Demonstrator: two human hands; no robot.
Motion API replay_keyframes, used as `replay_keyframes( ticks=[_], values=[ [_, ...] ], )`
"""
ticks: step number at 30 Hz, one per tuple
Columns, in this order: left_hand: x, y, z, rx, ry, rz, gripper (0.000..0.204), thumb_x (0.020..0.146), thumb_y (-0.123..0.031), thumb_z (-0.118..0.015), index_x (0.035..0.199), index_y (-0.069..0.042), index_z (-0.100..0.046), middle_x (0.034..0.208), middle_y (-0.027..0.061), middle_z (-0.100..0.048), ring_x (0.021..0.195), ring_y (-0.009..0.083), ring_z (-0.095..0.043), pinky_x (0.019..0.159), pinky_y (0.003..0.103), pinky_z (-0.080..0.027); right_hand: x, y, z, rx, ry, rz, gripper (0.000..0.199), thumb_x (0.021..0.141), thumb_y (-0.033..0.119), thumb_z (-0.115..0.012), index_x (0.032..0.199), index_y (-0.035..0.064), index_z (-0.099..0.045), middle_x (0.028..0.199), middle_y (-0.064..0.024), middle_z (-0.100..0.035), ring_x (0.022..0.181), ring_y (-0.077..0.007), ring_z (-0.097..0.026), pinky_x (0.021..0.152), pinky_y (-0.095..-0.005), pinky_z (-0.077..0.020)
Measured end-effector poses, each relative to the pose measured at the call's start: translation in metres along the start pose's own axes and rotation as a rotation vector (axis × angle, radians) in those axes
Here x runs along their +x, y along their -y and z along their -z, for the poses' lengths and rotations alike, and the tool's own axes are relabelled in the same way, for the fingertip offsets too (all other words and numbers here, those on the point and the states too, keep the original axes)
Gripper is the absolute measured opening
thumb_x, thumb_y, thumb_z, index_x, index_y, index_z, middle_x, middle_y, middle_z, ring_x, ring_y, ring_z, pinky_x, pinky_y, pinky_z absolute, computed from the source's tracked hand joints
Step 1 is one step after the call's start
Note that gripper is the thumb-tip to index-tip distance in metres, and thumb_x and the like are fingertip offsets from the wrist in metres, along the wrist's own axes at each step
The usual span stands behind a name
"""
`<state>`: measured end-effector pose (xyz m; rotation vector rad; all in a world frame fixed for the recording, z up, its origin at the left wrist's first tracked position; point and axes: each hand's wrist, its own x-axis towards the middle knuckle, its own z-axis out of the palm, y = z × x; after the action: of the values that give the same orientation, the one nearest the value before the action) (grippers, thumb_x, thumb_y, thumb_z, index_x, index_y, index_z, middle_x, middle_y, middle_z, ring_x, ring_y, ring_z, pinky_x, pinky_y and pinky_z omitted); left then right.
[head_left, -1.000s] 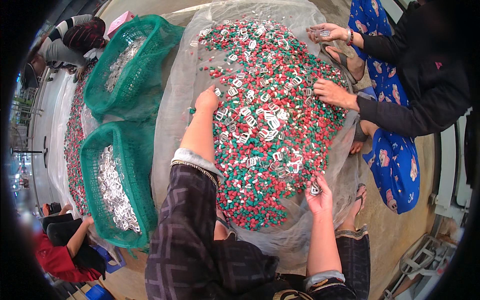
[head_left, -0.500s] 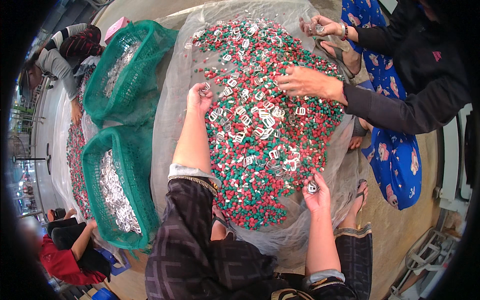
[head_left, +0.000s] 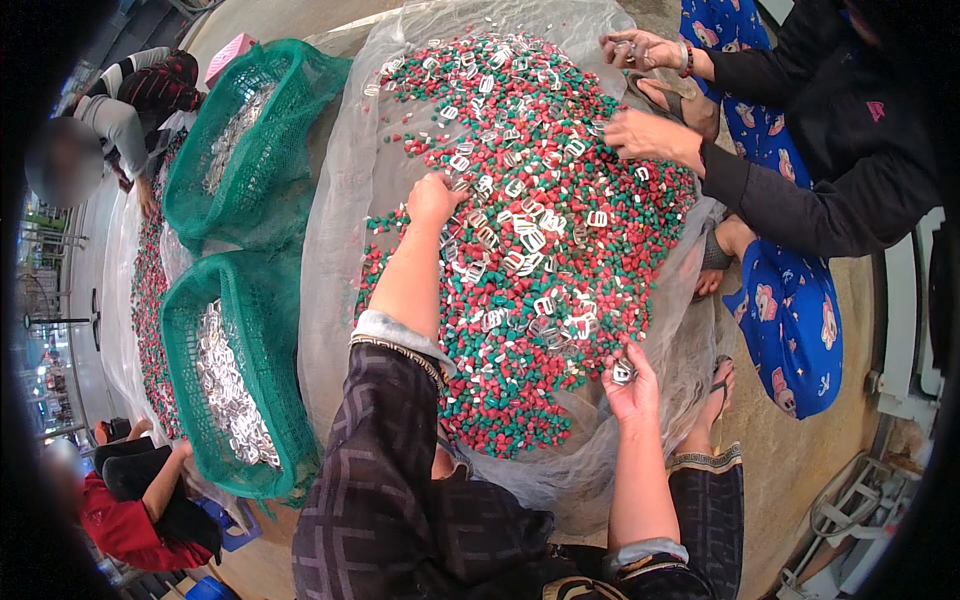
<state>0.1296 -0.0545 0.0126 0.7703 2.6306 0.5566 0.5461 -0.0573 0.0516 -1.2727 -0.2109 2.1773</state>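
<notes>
A broad heap of small red, green and white pellets (head_left: 510,400) lies on a sheer mesh cloth (head_left: 335,230), with many silvery slide buckles (head_left: 530,240) scattered through it. My left hand (head_left: 432,200) is over the heap's left side, palm down, its fingers closed at a metal buckle (head_left: 460,184); the fingertips are partly hidden. Low at the heap's right edge, my right hand (head_left: 632,388) is turned palm up, fingers curled round a few metal buckles (head_left: 623,371).
Two green mesh-lined baskets (head_left: 285,390) with buckles inside stand to the left. At the right, a co-worker in black sleeves has one hand (head_left: 650,138) over the heap and another (head_left: 640,50) holding buckles. Other people (head_left: 130,515) work beside a second pellet heap (head_left: 150,330) at far left.
My left hand has moved right and turned palm down onto the heap. My right hand stays nearly still with its buckles. The co-worker's nearer hand has drawn back right and up.
</notes>
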Motion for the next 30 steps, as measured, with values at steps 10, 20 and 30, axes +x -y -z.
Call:
replay_keyframes(
  ticks=[10,20,30],
  values=[
    [-0.028,0.017,0.036,-1.324,0.372,0.125,0.015,0.084,-0.015,-0.062,0.094,-0.005,-0.059,0.062,-0.0055,-0.046,0.047,0.0014,-0.029,0.041,0.019,-0.02,0.003,-0.003,-0.003,-0.012,-0.03,-0.003,0.02,0.084,0.016,-0.057,0.103,0.0096,-0.056,0.077,-0.0032,-0.06,0.069,-0.0186,-0.059,0.055,-0.0309,-0.0481],
    [-0.132,0.008,0.086,-0.914,0.649,-0.143,0.018,0.08,-0.018,-0.066,0.09,-0.004,-0.066,0.063,-0.0061,-0.051,0.049,0.0019,-0.035,0.044,0.02,-0.026,-0.002,-0.026,-0.062,-0.239,0.186,0.013,0.021,0.085,0.018,-0.06,0.098,0.0026,-0.057,0.065,-0.0011,-0.052,0.055,-0.0127,-0.052,0.043,-0.025,-0.0429],
    [-0.208,0.032,0.093,-0.471,0.663,-0.287,0.027,0.08,-0.021,-0.067,0.1,-0.002,-0.066,0.087,0.008,-0.068,0.079,0.0088,-0.06,0.075,0.026,-0.046,-0.026,-0.075,-0.125,-0.655,0.309,0.0,0.013,0.082,0.013,-0.065,0.084,0.0014,-0.06,0.058,-0.0017,-0.053,0.047,-0.0086,-0.05,0.038,-0.022,-0.0373]
  ],
)
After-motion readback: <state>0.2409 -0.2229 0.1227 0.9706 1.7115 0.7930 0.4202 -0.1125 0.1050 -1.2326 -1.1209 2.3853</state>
